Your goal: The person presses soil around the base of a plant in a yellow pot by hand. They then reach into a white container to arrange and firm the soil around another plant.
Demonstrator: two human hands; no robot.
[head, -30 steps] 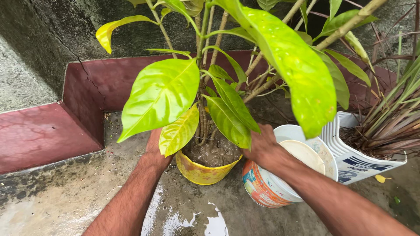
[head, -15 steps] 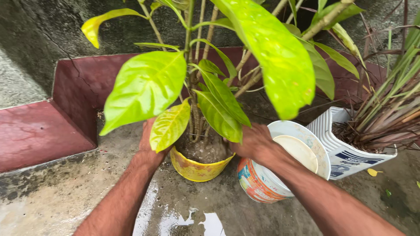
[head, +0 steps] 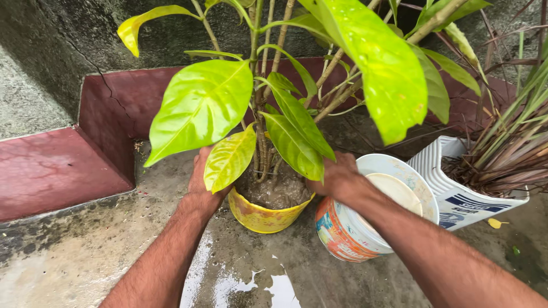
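Both hands, L [head: 201, 185] & R [head: 337, 179], clasp yellow pot [head: 268, 217] w/ plant; wet floor [head: 240, 274] underneath, grip could slip, tipping plastic bucket [head: 348, 234] by R.

Wet concrete floor [head: 85, 256], puddle [head: 268, 285] just below the grip. Yellow pot [head: 265, 215] between both hands; tilted bucket [head: 348, 231] right of it, white planter [head: 456, 194] further right.

Rough grey cement wall [head: 68, 34] behind, cracked. Maroon painted ledge [head: 51, 171] along its base, stepping at corner. Wet grey concrete floor [head: 80, 256], puddle [head: 274, 285] reflecting daylight. Soft outdoor light.
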